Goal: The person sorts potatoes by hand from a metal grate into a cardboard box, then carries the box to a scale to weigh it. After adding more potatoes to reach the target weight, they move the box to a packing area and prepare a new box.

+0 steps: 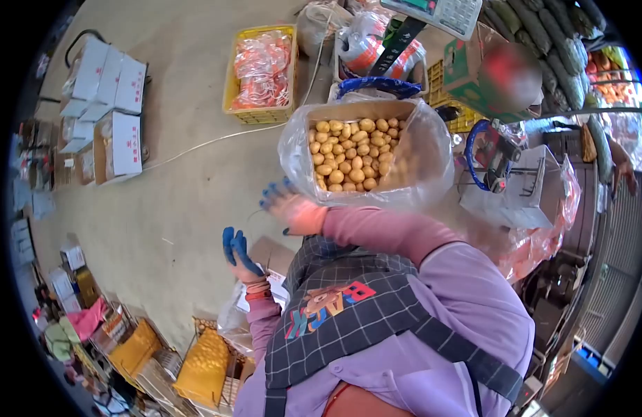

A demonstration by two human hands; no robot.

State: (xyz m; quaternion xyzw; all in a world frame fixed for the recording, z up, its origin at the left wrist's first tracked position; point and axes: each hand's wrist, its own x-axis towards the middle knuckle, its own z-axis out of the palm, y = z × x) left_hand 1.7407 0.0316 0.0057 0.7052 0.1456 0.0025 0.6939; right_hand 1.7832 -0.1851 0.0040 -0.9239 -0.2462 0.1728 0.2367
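My left hand (243,259) wears a glove with blue fingers. It is raised at my left side, its fingers stretched out and holding nothing. My right hand (296,208), gloved the same way, reaches across in front of my apron. Its fingers are spread, with nothing visible in them. It is nearest to the left front corner of an open box (411,111) lined with a clear plastic bag (435,156). Inside lie many round yellow-brown potatoes (355,149). Neither hand touches the potatoes.
A yellow crate (229,97) of orange-and-clear plastic bags stands beyond the box. Behind it is a digital scale (442,15). White cartons (126,142) stand at left, long dark green vegetables (533,31) at upper right. A cable (209,144) crosses the floor.
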